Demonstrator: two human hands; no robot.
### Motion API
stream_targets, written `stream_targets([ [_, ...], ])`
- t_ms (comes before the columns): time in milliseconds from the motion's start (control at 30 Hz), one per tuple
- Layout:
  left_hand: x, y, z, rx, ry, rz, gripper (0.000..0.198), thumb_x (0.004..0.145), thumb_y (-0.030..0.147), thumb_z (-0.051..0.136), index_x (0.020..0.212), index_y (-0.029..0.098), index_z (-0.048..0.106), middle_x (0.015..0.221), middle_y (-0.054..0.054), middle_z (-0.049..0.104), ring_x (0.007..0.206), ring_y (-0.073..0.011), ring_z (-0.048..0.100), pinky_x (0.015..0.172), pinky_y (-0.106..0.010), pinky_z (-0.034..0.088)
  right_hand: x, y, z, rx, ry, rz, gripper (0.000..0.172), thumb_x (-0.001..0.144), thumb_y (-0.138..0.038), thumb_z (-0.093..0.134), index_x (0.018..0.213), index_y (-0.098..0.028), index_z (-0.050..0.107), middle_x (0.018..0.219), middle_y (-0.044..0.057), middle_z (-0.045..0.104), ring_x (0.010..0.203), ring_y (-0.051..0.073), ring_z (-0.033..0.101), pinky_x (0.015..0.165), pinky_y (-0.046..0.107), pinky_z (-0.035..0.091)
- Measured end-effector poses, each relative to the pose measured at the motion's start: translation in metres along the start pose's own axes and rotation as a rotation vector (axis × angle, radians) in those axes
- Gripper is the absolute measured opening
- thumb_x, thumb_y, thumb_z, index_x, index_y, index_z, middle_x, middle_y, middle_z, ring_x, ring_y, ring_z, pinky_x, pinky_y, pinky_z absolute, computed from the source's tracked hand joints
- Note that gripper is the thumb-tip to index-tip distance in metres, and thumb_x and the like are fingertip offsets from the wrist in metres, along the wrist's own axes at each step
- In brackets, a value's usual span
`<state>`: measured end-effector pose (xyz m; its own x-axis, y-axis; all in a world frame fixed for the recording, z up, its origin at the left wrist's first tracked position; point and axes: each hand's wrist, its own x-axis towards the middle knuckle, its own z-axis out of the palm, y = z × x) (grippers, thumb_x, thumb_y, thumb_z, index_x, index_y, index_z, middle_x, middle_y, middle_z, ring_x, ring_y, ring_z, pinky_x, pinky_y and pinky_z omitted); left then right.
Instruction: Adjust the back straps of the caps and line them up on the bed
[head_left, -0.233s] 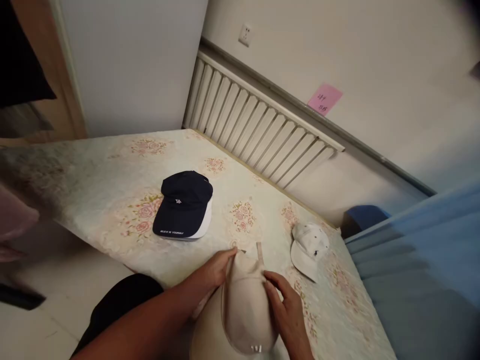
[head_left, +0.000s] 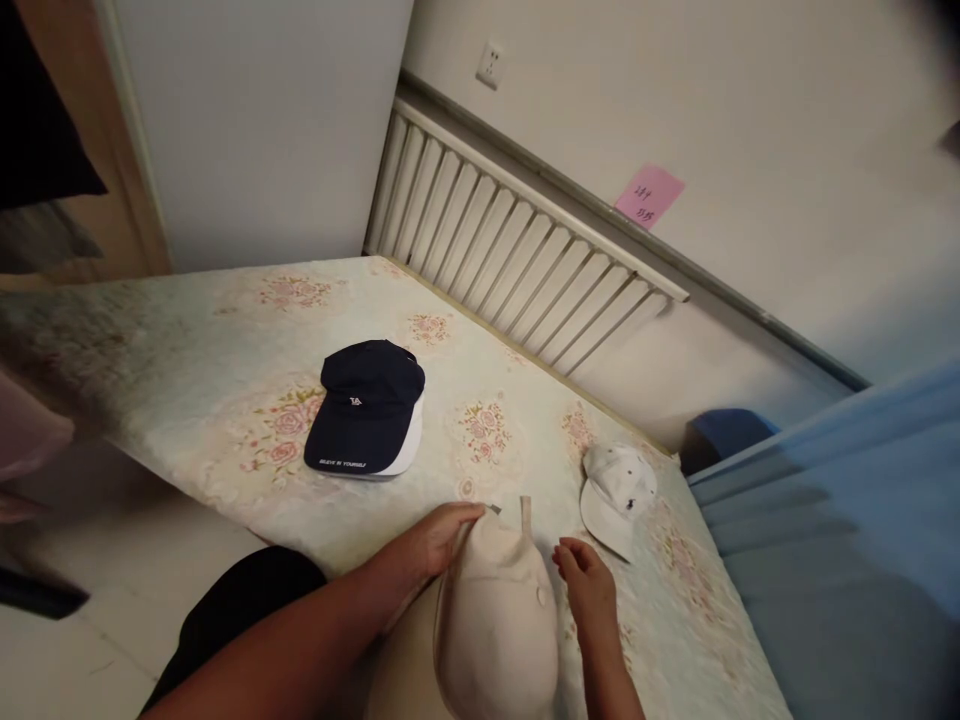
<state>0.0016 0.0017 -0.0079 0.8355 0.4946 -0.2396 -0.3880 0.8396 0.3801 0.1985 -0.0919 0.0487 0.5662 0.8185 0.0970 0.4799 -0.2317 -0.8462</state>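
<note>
A beige cap [head_left: 499, 615] lies on the floral mattress [head_left: 225, 330] near its front edge, its back strap pointing away from me. My left hand [head_left: 439, 540] grips the cap's rear left edge with curled fingers. My right hand [head_left: 589, 585] is just to the right of the cap, fingers loosely curled and off the fabric, holding nothing. A navy cap [head_left: 367, 405] stacked on a white cap sits further back to the left. A small white cap [head_left: 619, 490] lies to the right.
A white radiator [head_left: 510, 245] runs along the wall behind the mattress, with a pink sticky note [head_left: 649, 195] and a socket [head_left: 489, 65] above. Blue fabric [head_left: 840, 520] fills the right side. Floor tiles [head_left: 75, 600] lie to the left, below the mattress edge.
My right hand has come off the beige cap and moved slightly right. The cap has settled lower and flatter on the mattress. My left hand still holds its rear edge.
</note>
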Motion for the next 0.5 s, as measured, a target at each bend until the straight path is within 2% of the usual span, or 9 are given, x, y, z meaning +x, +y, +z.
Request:
stream_targets([
  [133,0.000,0.002,0.000,0.012,0.002,0.051,0.012,0.070,0.019,0.064,0.079,0.012,0.068,0.076,-0.006,0.071,0.072,-0.0192,0.063,0.082,-0.032,0.042,0.001,0.017,0.008,0.009,-0.117,0.063,0.027,0.063,-0.041,0.058,0.062,-0.016,0.067,0.053,0.002,0.064,0.052,0.018,0.057,0.051,0.029,0.045],
  [333,-0.007,0.004,0.008,0.036,-0.025,0.043,0.009,0.069,0.019,0.064,0.074,0.012,0.068,0.071,-0.005,0.069,0.069,-0.0185,0.062,0.077,-0.031,0.043,-0.018,0.012,0.026,0.057,-0.307,0.114,0.030,0.065,-0.042,0.061,0.064,-0.013,0.069,0.054,0.005,0.064,0.060,0.023,0.061,0.052,0.032,0.048],
  [400,-0.009,0.005,0.011,0.052,-0.018,0.050,0.008,0.068,0.019,0.065,0.073,0.012,0.067,0.069,-0.004,0.068,0.065,-0.0169,0.061,0.073,-0.030,0.043,-0.023,0.004,0.031,0.017,-0.272,0.020,0.033,0.067,-0.046,0.060,0.066,-0.014,0.070,0.056,0.006,0.065,0.064,0.026,0.063,0.055,0.035,0.050],
  [500,-0.012,0.006,0.013,0.070,-0.059,0.063,0.008,0.068,0.017,0.066,0.074,0.012,0.067,0.070,-0.004,0.067,0.065,-0.0160,0.060,0.071,-0.030,0.044,-0.038,-0.009,0.031,-0.086,-0.104,-0.161,0.039,0.071,-0.054,0.056,0.073,-0.018,0.071,0.063,0.007,0.067,0.073,0.028,0.064,0.059,0.038,0.051],
])
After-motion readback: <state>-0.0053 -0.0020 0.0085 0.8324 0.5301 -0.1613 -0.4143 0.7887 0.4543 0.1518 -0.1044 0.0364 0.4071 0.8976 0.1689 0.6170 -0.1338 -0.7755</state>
